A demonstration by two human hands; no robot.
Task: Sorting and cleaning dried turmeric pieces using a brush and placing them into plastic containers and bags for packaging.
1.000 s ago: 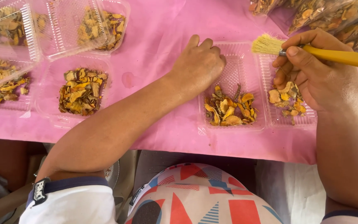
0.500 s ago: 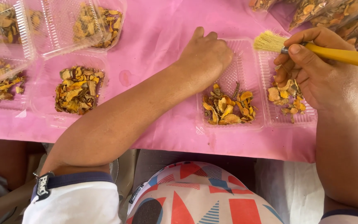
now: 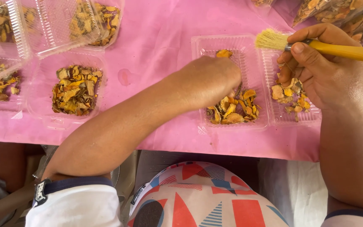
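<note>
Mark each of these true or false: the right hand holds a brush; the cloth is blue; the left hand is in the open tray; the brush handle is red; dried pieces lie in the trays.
1. The right hand holds a brush. True.
2. The cloth is blue. False: it is pink.
3. The left hand is in the open tray. True: it rests over the dried pieces there.
4. The brush handle is red. False: it is yellow.
5. Dried pieces lie in the trays. True.
</note>
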